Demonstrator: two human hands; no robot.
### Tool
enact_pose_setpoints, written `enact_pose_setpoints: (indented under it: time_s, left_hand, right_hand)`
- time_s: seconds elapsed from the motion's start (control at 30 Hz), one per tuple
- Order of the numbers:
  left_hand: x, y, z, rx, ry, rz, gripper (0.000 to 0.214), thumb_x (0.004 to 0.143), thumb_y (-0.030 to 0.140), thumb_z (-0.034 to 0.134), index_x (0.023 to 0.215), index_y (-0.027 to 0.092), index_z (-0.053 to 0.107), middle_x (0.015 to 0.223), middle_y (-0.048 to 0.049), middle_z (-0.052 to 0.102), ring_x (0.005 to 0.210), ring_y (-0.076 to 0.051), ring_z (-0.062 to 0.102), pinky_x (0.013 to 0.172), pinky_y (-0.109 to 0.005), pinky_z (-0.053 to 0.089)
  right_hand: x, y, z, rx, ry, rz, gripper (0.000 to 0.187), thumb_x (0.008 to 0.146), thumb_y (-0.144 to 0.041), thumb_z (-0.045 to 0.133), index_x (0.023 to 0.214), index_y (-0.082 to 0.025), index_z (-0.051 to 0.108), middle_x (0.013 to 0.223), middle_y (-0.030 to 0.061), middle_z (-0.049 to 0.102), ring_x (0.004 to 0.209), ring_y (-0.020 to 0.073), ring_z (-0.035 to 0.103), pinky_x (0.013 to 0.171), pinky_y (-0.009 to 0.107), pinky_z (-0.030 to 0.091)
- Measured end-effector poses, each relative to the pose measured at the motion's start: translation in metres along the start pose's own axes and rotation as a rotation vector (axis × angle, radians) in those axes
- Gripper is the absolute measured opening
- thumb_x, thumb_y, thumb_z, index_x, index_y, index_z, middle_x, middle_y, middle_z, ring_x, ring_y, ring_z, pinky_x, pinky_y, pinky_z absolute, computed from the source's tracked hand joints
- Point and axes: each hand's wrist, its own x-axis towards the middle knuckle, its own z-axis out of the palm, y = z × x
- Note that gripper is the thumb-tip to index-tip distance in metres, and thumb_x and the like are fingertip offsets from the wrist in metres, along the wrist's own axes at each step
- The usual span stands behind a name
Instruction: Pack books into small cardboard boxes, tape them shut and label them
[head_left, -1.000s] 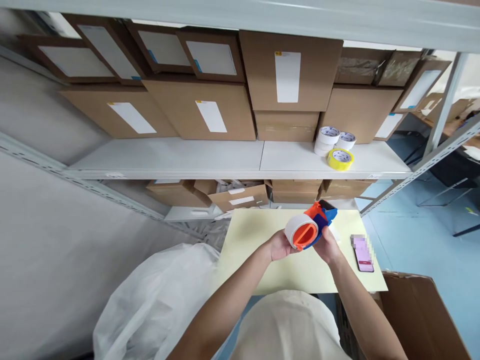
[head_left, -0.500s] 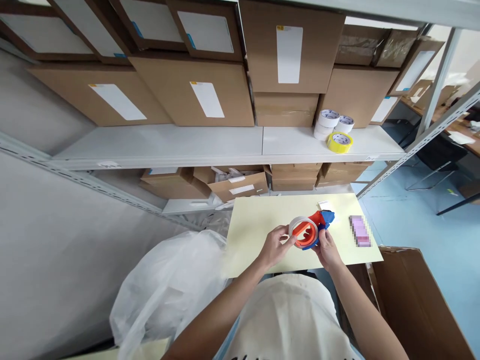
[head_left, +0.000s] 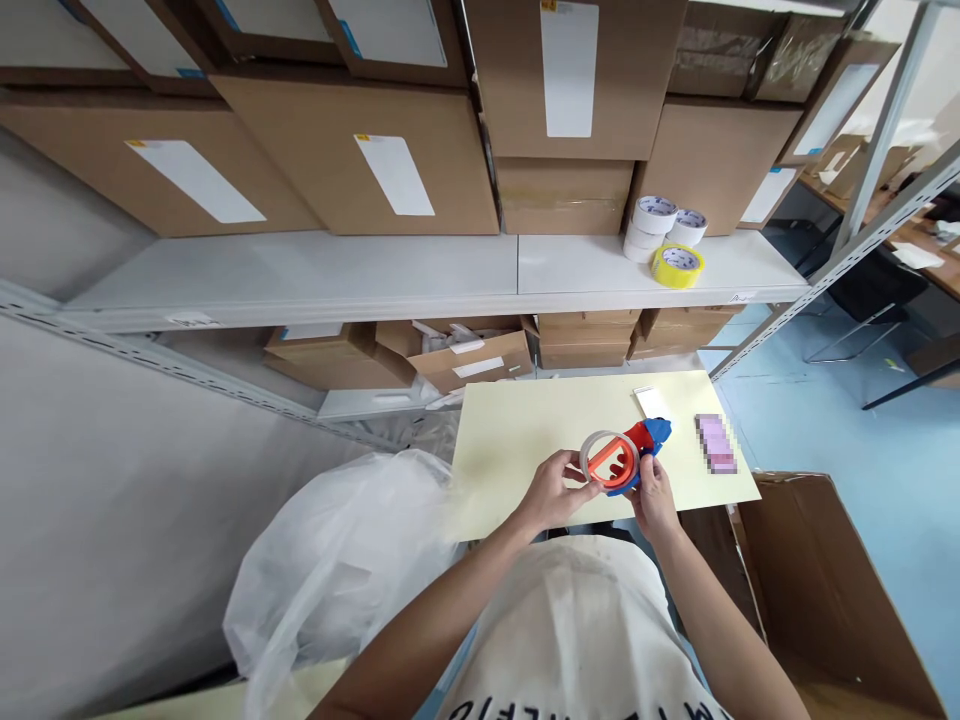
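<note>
Both my hands hold an orange and blue tape dispenser (head_left: pixel 634 450) over the pale yellow table (head_left: pixel 510 440). My left hand (head_left: pixel 553 488) pinches the roll of tape (head_left: pixel 600 452) mounted on the orange hub. My right hand (head_left: pixel 654 495) grips the dispenser's blue handle from below. The blue front end points away from me, toward a small white card (head_left: pixel 651 401) lying on the table.
A phone (head_left: pixel 715 443) lies on the table's right side. Tape rolls, white (head_left: pixel 651 222) and yellow (head_left: pixel 677 265), sit on the white shelf (head_left: pixel 375 270) among cardboard boxes. A white plastic bag (head_left: pixel 337 560) stands at my left, an open cardboard box (head_left: pixel 832 590) at my right.
The dispenser has come down from in front of me to just above the table, both hands still on it. My head has tilted down, so the shelf sits higher in view.
</note>
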Motion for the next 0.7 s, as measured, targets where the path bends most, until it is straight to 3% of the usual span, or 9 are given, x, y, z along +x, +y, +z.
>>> enact_pose_setpoints:
  time_s: [0.2,0.37,0.47,0.6,0.7]
  left_hand:
    - [0.009,-0.009,0.000,0.055,0.109,0.019,0.018,0.073,0.033,0.064,0.082,0.018,0.060,0.082,-0.0043,0.067,0.070,-0.017,0.066,0.057,-0.025,0.053]
    - [0.019,-0.019,0.003,-0.100,-0.045,-0.051,0.032,0.072,0.041,0.067,0.092,0.017,0.060,0.089,-0.0023,0.064,0.067,-0.015,0.067,0.062,-0.025,0.053]
    - [0.024,-0.020,0.009,-0.122,-0.053,-0.078,0.033,0.068,0.038,0.070,0.090,0.018,0.057,0.091,-0.0004,0.061,0.062,-0.013,0.066,0.058,-0.023,0.050]
    - [0.030,-0.013,0.018,-0.041,-0.033,-0.021,0.027,0.066,0.031,0.070,0.086,0.019,0.056,0.086,0.0016,0.060,0.056,-0.010,0.062,0.051,-0.021,0.046]
    - [0.034,-0.006,0.027,-0.059,-0.102,-0.013,0.029,0.064,0.032,0.072,0.087,0.018,0.060,0.083,0.0006,0.061,0.056,-0.011,0.061,0.052,-0.022,0.047]
  right_hand:
    - [-0.006,0.001,0.000,-0.036,-0.081,-0.116,0.055,0.064,-0.050,0.081,0.109,-0.030,0.059,0.111,0.0036,0.071,0.100,0.0221,0.067,0.078,0.035,0.058]
    - [0.004,-0.003,-0.004,0.060,-0.145,-0.084,0.056,0.065,-0.059,0.078,0.109,-0.029,0.062,0.111,0.0040,0.071,0.104,0.0228,0.066,0.088,0.037,0.054]
    - [0.015,-0.005,-0.013,0.108,-0.185,0.022,0.055,0.060,-0.057,0.080,0.104,-0.026,0.066,0.104,0.0043,0.073,0.099,0.0246,0.067,0.088,0.038,0.053]
    - [0.029,-0.008,-0.025,0.087,-0.099,0.035,0.043,0.061,-0.049,0.080,0.094,-0.024,0.068,0.090,0.0029,0.074,0.086,0.0247,0.068,0.078,0.038,0.054]
    - [0.043,-0.012,-0.033,0.039,0.004,-0.009,0.038,0.064,-0.048,0.079,0.089,-0.023,0.065,0.080,0.0013,0.071,0.080,0.0235,0.068,0.075,0.038,0.054]
